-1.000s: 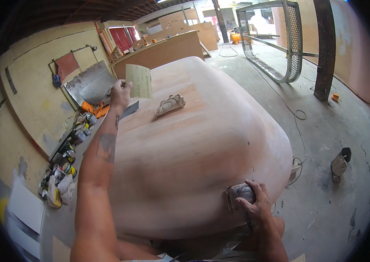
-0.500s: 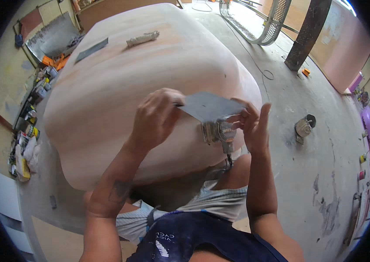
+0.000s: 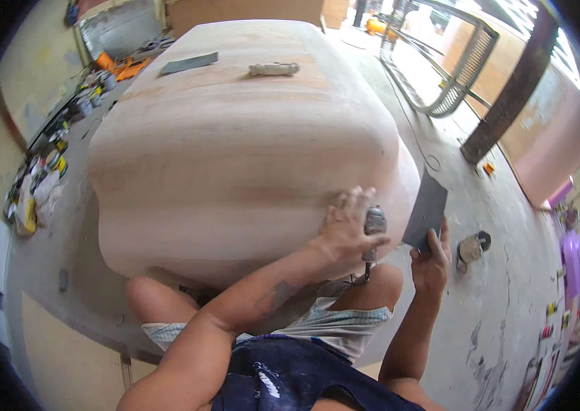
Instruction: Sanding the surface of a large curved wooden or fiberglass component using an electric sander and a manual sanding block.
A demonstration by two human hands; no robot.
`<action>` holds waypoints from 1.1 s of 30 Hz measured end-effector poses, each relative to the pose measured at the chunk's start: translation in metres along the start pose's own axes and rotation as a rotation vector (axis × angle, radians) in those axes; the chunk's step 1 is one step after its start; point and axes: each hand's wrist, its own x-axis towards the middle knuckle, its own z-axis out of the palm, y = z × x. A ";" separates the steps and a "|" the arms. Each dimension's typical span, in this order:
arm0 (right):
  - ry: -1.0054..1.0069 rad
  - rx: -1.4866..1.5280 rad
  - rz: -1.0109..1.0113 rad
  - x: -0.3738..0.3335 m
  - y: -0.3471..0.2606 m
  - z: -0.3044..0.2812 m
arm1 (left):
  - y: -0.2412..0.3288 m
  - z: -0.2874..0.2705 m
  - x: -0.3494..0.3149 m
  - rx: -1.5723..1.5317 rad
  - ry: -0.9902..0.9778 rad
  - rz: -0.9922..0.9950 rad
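Observation:
My left hand [image 3: 348, 229] reaches across to the right with its fingers spread, lying over the front face of a large pale, rounded body shell [image 3: 208, 226]. Its thumb comes close to a dusty grey hand-held power tool [image 3: 375, 222], whose black stem points down toward my right knee. Whether the thumb touches the tool, I cannot tell. Off the shell's right corner, my right hand [image 3: 432, 260] pinches the lower edge of a dark grey sheet of sandpaper [image 3: 428, 212] held upright. On top of the shell lie another grey sheet [image 3: 189, 63] and a dusty rolled bundle [image 3: 274, 69].
On the floor to my right stands a dusty cup-like container [image 3: 471, 250]. Beyond it rise a dark post [image 3: 512, 85] and a perforated metal frame [image 3: 458, 89]. Cans and bags [image 3: 40, 188] line the left wall. A thin hose [image 3: 410, 113] runs along the floor.
My left hand has let go of the sandpaper and moved right and down to the shell. My right hand has carried the sheet right and turned it upright. The view has shifted.

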 end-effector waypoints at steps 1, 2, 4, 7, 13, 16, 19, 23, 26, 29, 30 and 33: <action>-0.021 -0.002 0.016 -0.001 0.007 -0.017 | 0.005 0.004 0.004 0.009 0.015 -0.020; -0.036 -0.050 0.010 0.001 0.015 -0.042 | 0.012 0.007 0.007 0.019 -0.116 -0.088; -0.054 -0.106 0.027 0.002 0.022 -0.062 | 0.016 0.014 0.007 0.022 -0.250 -0.179; 0.043 -0.108 -0.005 -0.004 0.026 -0.066 | 0.018 0.017 0.007 0.076 -0.167 -0.196; 0.087 -0.089 -0.027 -0.014 0.031 -0.074 | 0.013 0.032 -0.007 0.049 -0.093 -0.032; 0.102 -0.103 -0.085 -0.020 0.029 -0.075 | 0.011 0.032 -0.024 0.021 -0.077 0.054; 0.081 -0.107 -0.126 -0.027 0.022 -0.071 | 0.001 0.021 -0.047 -0.077 0.008 0.126; 0.104 -0.074 -0.166 -0.035 0.023 -0.059 | -0.017 -0.022 -0.067 -0.064 0.121 0.250; 0.036 -0.057 -0.200 -0.033 0.033 -0.048 | -0.048 -0.059 -0.079 -0.013 0.167 0.241; -0.075 -0.041 -0.123 -0.023 0.054 -0.041 | -0.066 -0.091 -0.090 0.114 0.253 0.161; -0.077 -0.034 -0.127 -0.020 0.061 -0.031 | -0.073 -0.097 -0.093 0.120 0.255 0.166; -0.129 -0.024 -0.008 -0.010 0.081 -0.010 | -0.095 -0.104 -0.112 0.208 0.271 0.168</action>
